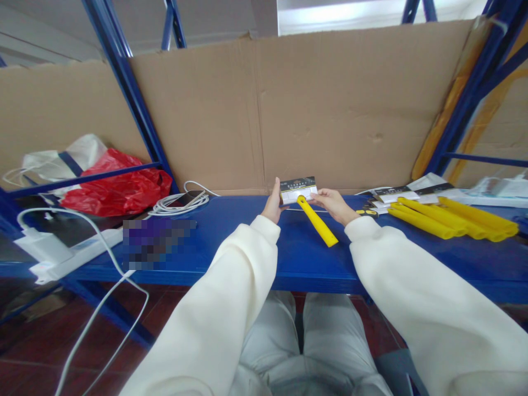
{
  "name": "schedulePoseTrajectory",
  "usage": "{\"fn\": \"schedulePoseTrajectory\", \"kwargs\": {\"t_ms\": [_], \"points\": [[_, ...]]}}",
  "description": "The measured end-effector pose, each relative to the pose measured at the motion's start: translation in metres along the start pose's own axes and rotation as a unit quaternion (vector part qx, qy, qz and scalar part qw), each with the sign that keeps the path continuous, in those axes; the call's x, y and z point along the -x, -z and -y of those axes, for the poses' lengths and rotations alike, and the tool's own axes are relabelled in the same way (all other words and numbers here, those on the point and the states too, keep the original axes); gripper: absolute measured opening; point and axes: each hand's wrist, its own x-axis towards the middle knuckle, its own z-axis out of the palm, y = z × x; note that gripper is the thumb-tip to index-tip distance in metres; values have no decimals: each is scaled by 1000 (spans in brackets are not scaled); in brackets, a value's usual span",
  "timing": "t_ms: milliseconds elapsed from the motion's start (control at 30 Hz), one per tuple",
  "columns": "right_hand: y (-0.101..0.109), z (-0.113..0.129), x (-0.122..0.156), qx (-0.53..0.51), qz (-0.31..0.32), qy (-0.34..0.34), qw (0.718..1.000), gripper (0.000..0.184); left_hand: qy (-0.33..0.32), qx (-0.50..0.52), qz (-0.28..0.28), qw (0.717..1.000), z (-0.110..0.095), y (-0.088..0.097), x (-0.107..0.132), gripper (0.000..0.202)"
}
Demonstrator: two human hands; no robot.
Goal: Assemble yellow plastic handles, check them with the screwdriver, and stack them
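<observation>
Between my hands, just above the blue shelf, is a black-and-white printed card (297, 188). My left hand (273, 203) grips its left edge, thumb pointing up. At the lower right of the card, my right hand (335, 204) has its fingers closed against the edge. A yellow handle-like piece (317, 223) slants from the card's lower edge down to the right, its wider end toward me. Whether it is fixed to the card I cannot tell. Several similar yellow pieces (454, 217) lie side by side to the right, beside a stack of printed cards (396, 193).
A cardboard panel (330, 104) stands behind the blue shelf (247, 247). To the left are a red plastic bag (119, 181), a coiled white cable (181, 203) and a power strip (82, 253) with a charger. Blue metal posts (132, 93) rise on both sides.
</observation>
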Motion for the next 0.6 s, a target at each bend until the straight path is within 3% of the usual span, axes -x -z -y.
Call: {"fn": "schedulePoseTrajectory", "kwargs": {"t_ms": [233, 333, 467, 600], "points": [[-1, -2, -1, 25, -40, -16, 999, 27, -29, -48, -27, 998, 11, 5, -8, 15], [1, -5, -3, 69, -45, 12, 997, 32, -20, -51, -45, 997, 12, 6, -9, 12], [6, -9, -5, 208, -48, 73, 974, 40, -5, -50, -73, 996, 12, 5, -9, 14], [3, -8, -1, 305, 13, 138, 942, 37, -4, -39, -88, 995, 12, 6, -8, 19]]}}
